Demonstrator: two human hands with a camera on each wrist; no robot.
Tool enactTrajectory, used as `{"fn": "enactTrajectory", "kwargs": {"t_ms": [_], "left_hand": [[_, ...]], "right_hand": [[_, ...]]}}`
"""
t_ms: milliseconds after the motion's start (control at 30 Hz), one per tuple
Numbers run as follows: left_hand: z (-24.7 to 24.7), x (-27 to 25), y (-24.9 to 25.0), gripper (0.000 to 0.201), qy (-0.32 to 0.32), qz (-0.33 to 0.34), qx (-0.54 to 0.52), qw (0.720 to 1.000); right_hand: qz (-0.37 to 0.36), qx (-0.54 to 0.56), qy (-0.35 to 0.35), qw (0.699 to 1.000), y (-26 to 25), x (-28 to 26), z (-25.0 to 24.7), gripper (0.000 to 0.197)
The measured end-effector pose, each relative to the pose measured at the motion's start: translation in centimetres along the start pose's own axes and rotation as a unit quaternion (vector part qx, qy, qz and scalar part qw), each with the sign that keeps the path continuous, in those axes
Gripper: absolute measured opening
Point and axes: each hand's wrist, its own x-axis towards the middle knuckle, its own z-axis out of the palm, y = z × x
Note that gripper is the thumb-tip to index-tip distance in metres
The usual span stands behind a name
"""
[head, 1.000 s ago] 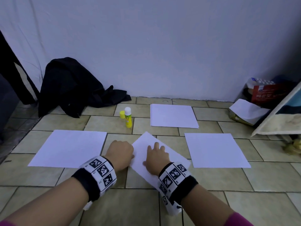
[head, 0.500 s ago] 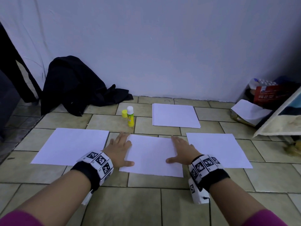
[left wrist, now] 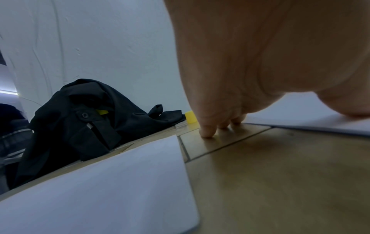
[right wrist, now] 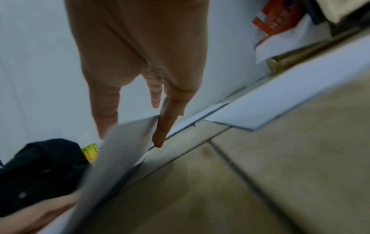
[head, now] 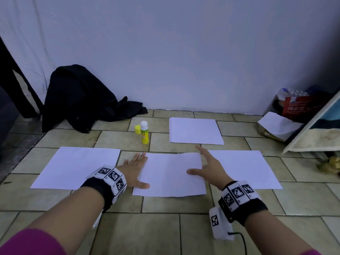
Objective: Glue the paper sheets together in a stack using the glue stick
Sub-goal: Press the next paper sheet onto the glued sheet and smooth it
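Since a moment ago your right hand [head: 209, 169] has lifted off the middle sheet [head: 171, 174], fingers spread, while your flat left hand [head: 135, 171] presses its left edge, glue stick [head: 144, 133] standing beyond.

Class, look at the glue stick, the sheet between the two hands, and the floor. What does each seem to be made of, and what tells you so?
Glue stick: probably glossy plastic, a yellow printed tube with a white top.
Middle sheet: thin matte white paper, lying flat, its right edge lifting.
Floor: likely glazed ceramic tile, with beige rectangles, dark grout lines and a faint sheen.
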Motion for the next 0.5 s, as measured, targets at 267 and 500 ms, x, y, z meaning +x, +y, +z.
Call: {"fn": "enactTrajectory", "kwargs": {"t_ms": [267,500], "left_hand": [[0.2,0.1,0.0,0.113,-0.008,-0.009,0.012,1.000],[-0.3,0.1,1.1,0.122,-0.025,-0.045,0.025,0.998]], "right_hand": [[-0.003,-0.015,-0.056,0.998,0.7,-2.0,1.2,0.030],[-0.059,-0.049,-0.006,0.997,0.0,-1.4,-3.8,0.026]]}}
